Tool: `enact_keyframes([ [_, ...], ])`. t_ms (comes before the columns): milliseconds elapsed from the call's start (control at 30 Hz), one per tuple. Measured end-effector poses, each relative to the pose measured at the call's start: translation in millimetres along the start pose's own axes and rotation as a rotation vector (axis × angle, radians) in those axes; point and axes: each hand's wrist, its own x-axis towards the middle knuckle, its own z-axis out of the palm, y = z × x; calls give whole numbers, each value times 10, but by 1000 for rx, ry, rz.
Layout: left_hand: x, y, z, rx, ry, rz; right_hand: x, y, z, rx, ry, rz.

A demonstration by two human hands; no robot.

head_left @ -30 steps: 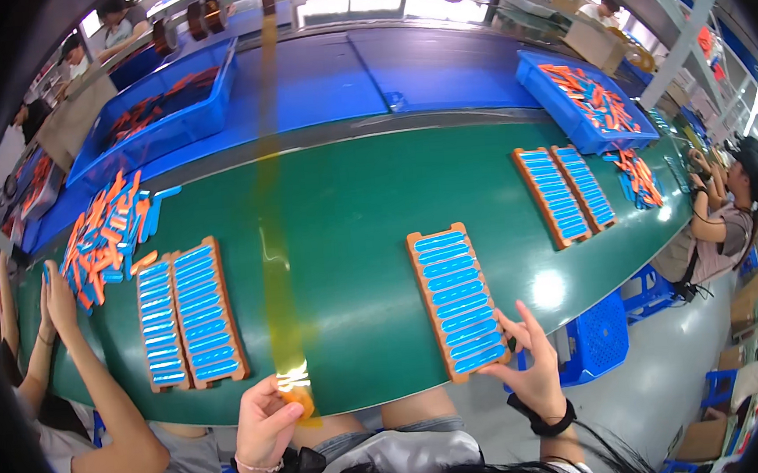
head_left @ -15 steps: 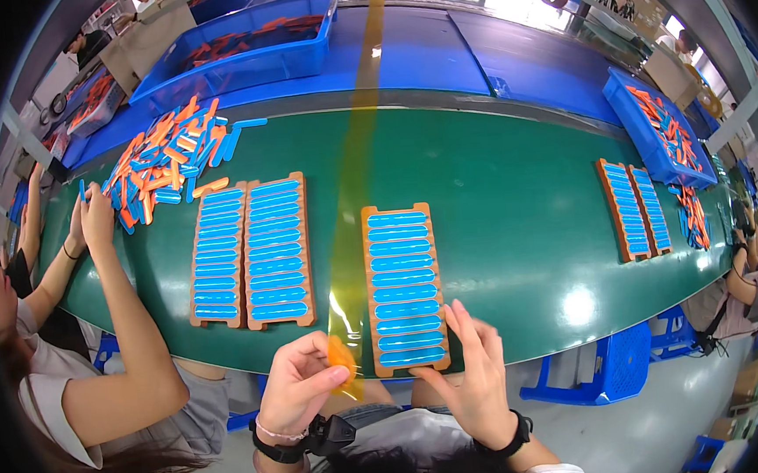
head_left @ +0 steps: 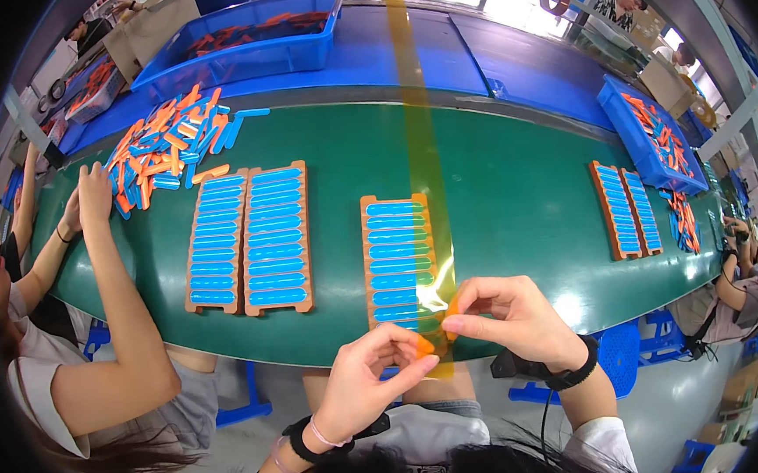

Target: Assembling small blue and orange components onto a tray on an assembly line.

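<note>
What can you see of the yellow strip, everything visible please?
The yellow strip is long, narrow and see-through, like glossy plastic film, with bright glints near its lower part. It runs from the picture's upper edge toward the person, crossing in view the green table and the right part of the middle tray; contact with the tray can't be told. Near its lower end, the left hand and right hand pinch it where it looks folded and deeper orange.

**Room right of centre**

My feed shows room over the green table (head_left: 516, 183) between yellow tape (head_left: 421, 146) and right-hand trays (head_left: 608, 209). Tape overlaps the middle tray (head_left: 369, 264); left hand (head_left: 363, 378) and right hand (head_left: 521, 323) crowd its near end.
</note>
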Motion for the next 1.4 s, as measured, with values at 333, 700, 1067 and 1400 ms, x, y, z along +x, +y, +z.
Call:
enact_keyframes([
  [333,-51,-198,-98,1311,427,439,38,71,-26,-15,68,-89],
  [700,-134,-315,-68,1285,385,453,50,171,55,-80,78,-5],
  [1067,-254,-471,102,1330,406,388,32,274,31,-211,60,-9],
  [1400,-161,-459,111,1351,434,423,51,210,-34,-257,54,18],
])
